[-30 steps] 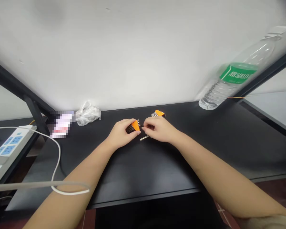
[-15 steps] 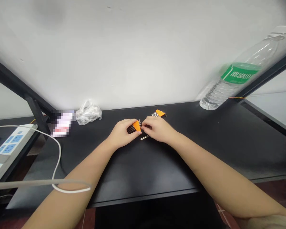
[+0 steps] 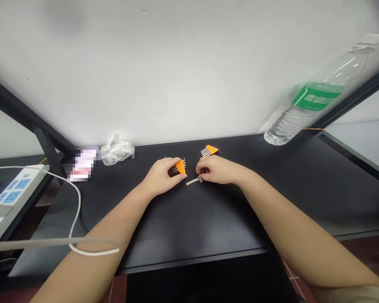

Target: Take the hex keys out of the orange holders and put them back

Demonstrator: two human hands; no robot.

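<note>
Hex key [image 3: 193,182] out over the black desk [image 3: 189,223], pinched at its short end by the right hand [image 3: 216,169]! The left hand [image 3: 162,176] grips an orange key set [image 3: 177,168]. A loose pinch could drop the key, knocking the second set [image 3: 209,150].

Two hands [image 3: 161,176] [image 3: 216,170], two orange hex key sets [image 3: 177,168] [image 3: 210,150], one loose hex key [image 3: 193,182].

Smooth orange plastic holder [image 3: 180,167] around dark metal hex keys [image 3: 174,171]; bright polished metal on the loose hex key [image 3: 192,182]; matt black tabletop [image 3: 189,223]; glossy clear plastic bottle [image 3: 295,118]; thin crinkled plastic bag [image 3: 117,150]; smooth white plastic power strip [image 3: 22,184].
</note>
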